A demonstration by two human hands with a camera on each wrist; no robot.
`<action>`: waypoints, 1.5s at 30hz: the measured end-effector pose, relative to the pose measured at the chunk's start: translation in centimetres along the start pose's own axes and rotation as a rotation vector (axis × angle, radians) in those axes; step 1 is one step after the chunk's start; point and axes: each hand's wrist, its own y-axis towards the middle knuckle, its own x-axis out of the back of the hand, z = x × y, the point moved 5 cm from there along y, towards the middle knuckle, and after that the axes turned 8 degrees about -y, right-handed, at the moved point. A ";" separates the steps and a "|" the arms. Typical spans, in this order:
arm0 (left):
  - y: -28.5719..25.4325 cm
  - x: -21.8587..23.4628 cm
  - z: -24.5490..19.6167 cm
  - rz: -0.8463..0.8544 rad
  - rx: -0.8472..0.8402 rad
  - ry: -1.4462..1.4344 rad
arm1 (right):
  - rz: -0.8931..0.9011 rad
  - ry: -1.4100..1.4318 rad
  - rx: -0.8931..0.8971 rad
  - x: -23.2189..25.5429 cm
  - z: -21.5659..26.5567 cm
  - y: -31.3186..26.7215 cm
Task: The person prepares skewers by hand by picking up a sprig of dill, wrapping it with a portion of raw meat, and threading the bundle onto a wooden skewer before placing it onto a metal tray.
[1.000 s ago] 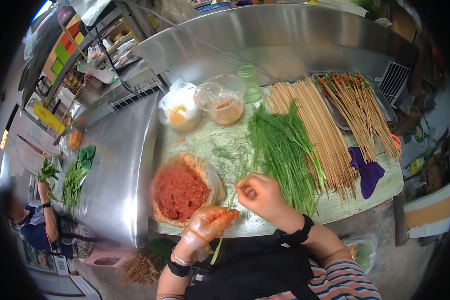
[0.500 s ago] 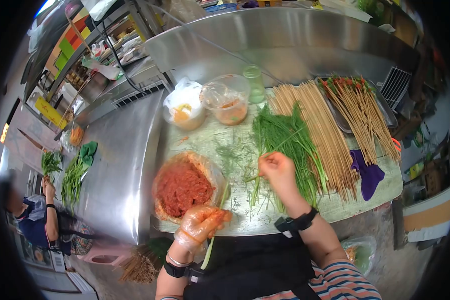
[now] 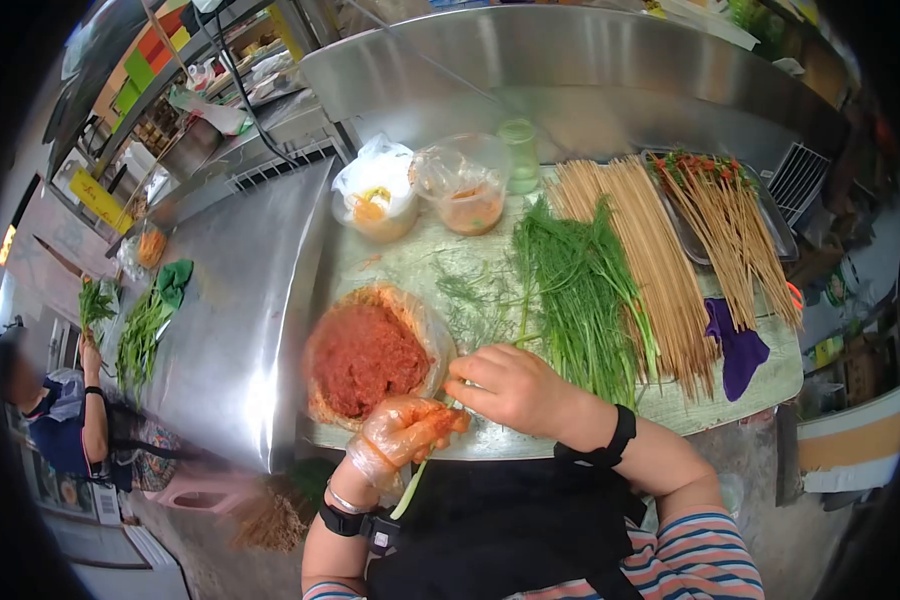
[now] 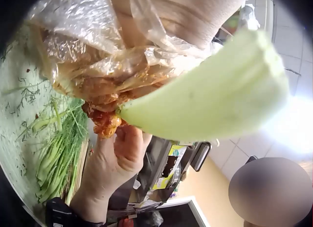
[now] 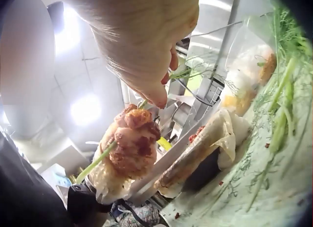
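Observation:
In a clear plastic glove smeared orange-red, the left hand [image 3: 402,432] grips a pale green stalk [image 3: 410,490] whose thick end sticks out below the fist. In the left wrist view the stalk [image 4: 210,95] looks large, close to the camera. The bare right hand [image 3: 505,388] is just above and right of the left one, thumb and fingertips pinching the stalk's upper part. Feathery green fronds show past the fingers of the right hand [image 5: 142,46] in the right wrist view. A bowl of red minced filling [image 3: 370,360] sits behind the left hand.
Dill-like greens [image 3: 580,290] lie right of the hands, beside rows of wooden skewers [image 3: 650,270]. Farther right are a tray with loaded skewers [image 3: 710,175] and a purple cloth [image 3: 737,350]. Two tubs and a green cup [image 3: 519,155] stand behind. Another person [image 3: 60,420] works at far left.
The right hand moved from the stalk to the greens on the right, then back left beside the gloved hand. The left hand keeps hold of the stalk throughout.

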 end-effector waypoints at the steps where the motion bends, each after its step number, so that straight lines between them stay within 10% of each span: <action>1: -0.2 0.1 0.0 0.004 0.011 0.019 | 0.046 0.022 -0.029 -0.3 -0.2 -0.1; 11: 1.0 0.2 1.4 -0.007 -0.223 0.062 | 0.399 1.257 -0.903 -3.7 -3.0 -2.3; 17: 1.4 0.6 2.5 0.029 -0.147 -0.241 | 0.350 1.217 -0.912 -3.0 -3.6 -1.8; 26: 1.7 -0.8 0.9 0.053 -0.162 0.060 | 0.300 1.106 -0.762 -2.9 -3.0 0.1; 36: 1.6 1.8 3.4 -0.181 -0.248 -0.458 | 0.101 0.917 -0.717 -3.5 -2.4 -1.4; 45: 1.1 3.3 3.4 -0.358 -0.378 -0.278 | 0.087 0.525 -0.636 0.7 -3.6 -0.1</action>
